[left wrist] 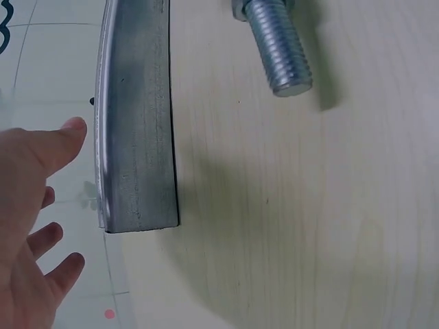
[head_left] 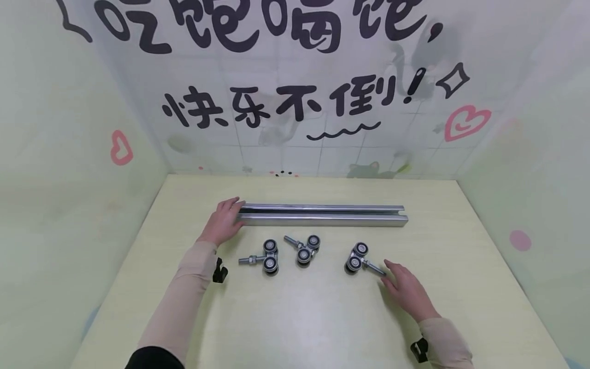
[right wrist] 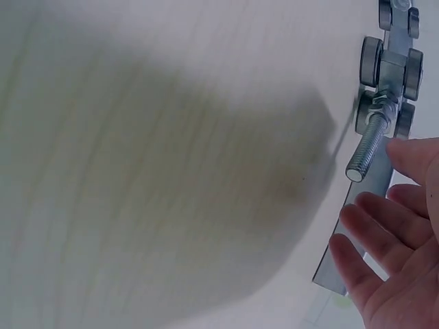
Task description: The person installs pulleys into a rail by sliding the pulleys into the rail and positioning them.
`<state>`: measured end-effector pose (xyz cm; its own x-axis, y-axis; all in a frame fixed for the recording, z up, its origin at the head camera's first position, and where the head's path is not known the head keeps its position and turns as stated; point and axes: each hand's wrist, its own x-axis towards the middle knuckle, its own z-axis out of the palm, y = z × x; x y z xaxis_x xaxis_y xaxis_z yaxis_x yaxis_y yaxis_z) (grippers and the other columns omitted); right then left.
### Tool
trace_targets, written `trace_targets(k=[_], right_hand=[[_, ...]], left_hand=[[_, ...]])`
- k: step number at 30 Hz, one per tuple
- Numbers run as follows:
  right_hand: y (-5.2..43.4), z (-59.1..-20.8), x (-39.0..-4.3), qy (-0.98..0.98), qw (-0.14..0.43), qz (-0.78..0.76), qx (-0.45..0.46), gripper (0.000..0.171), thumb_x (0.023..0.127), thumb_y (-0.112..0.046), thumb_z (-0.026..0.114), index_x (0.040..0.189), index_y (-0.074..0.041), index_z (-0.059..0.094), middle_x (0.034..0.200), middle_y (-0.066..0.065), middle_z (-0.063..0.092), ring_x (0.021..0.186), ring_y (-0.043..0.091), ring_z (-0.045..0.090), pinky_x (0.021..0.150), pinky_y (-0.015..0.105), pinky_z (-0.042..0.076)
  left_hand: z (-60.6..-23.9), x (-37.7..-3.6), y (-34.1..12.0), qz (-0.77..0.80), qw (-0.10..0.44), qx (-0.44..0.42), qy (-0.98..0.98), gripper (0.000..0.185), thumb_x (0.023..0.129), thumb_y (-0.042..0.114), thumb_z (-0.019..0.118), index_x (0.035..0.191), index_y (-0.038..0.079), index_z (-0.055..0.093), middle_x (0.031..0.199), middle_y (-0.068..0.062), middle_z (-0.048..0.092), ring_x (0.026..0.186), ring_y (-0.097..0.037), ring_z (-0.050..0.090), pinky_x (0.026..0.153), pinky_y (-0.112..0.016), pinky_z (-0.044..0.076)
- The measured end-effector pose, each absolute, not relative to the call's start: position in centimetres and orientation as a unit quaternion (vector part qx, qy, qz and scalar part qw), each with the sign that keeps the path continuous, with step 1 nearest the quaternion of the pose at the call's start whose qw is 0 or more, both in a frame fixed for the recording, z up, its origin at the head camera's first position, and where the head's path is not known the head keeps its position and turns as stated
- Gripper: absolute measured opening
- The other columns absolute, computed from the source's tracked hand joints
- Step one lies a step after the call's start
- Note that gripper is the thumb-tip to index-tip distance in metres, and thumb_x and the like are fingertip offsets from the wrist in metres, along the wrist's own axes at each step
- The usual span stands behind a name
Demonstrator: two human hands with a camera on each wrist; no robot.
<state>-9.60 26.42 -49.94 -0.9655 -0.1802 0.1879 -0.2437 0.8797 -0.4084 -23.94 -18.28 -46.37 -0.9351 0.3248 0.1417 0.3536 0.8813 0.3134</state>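
Observation:
A long silver metal C-channel rail [head_left: 322, 220] lies crosswise on the table, its slot facing up. My left hand [head_left: 223, 223] is at the rail's left end, and its thumb and fingers look spread in the left wrist view beside the rail [left wrist: 137, 123]. In front of the rail lie a left roller trolley [head_left: 270, 256], a middle trolley [head_left: 303, 256] and a right trolley [head_left: 354, 263], each with wheels and a threaded bolt. Fingers loosely bent, my right hand [head_left: 410, 294] hovers beside the right trolley's bolt tip [right wrist: 363, 161], holding nothing.
The pale wood-grain table [head_left: 295, 318] meets a printed backdrop [head_left: 286, 128] at the back, with side panels at left and right. The left trolley's bolt [left wrist: 278, 51] points toward the left wrist.

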Motion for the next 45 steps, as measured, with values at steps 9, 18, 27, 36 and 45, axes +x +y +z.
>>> trace_targets(k=[9, 18, 27, 36, 45], right_hand=[[26.1, -50.4, -9.9, -0.963, 0.082, 0.226, 0.119, 0.036, 0.078, -0.002, 0.066, 0.111, 0.010, 0.056, 0.100, 0.021, 0.063, 0.093, 0.035, 0.059, 0.081, 0.046, 0.049], [25.6, -50.7, -9.9, -0.961, 0.074, 0.238, 0.116, 0.033, 0.076, 0.004, 0.066, 0.106, 0.011, 0.058, 0.091, 0.018, 0.063, 0.082, 0.030, 0.062, 0.072, 0.040, 0.052], [25.5, -51.1, -9.9, -0.959, 0.084, 0.248, 0.106, 0.031, 0.075, 0.007, 0.065, 0.104, 0.012, 0.058, 0.088, 0.018, 0.063, 0.080, 0.028, 0.061, 0.070, 0.040, 0.052], [25.2, -51.4, -10.0, -0.959, 0.086, 0.256, 0.089, 0.029, 0.075, 0.006, 0.065, 0.103, 0.011, 0.060, 0.087, 0.016, 0.063, 0.078, 0.026, 0.061, 0.069, 0.038, 0.052], [25.2, -51.7, -10.1, -0.957, 0.108, 0.256, 0.087, 0.021, 0.073, 0.008, 0.066, 0.094, 0.007, 0.063, 0.082, 0.012, 0.063, 0.075, 0.024, 0.061, 0.067, 0.038, 0.052]], left_hand=[[-46.5, -25.0, -18.2, -0.162, 0.006, -0.179, -0.970, 0.055, 0.084, 0.014, 0.064, 0.130, -0.004, 0.042, 0.135, -0.028, 0.036, 0.123, -0.044, 0.031, 0.097, -0.056, 0.034], [-47.0, -25.5, -18.2, -0.152, -0.008, -0.175, -0.973, 0.054, 0.084, 0.015, 0.063, 0.131, -0.004, 0.041, 0.135, -0.027, 0.036, 0.123, -0.045, 0.032, 0.096, -0.055, 0.035], [-47.2, -26.1, -17.9, -0.140, -0.020, -0.169, -0.976, 0.054, 0.085, 0.016, 0.062, 0.130, -0.005, 0.042, 0.133, -0.029, 0.038, 0.122, -0.044, 0.035, 0.097, -0.055, 0.034], [-47.3, -26.6, -17.9, -0.172, -0.056, -0.162, -0.970, 0.057, 0.087, 0.019, 0.060, 0.134, -0.004, 0.038, 0.135, -0.026, 0.037, 0.124, -0.043, 0.031, 0.102, -0.053, 0.029], [-47.1, -26.9, -17.4, -0.189, -0.064, -0.159, -0.967, 0.053, 0.088, 0.020, 0.059, 0.131, -0.006, 0.042, 0.129, -0.028, 0.041, 0.121, -0.044, 0.033, 0.101, -0.052, 0.031]])
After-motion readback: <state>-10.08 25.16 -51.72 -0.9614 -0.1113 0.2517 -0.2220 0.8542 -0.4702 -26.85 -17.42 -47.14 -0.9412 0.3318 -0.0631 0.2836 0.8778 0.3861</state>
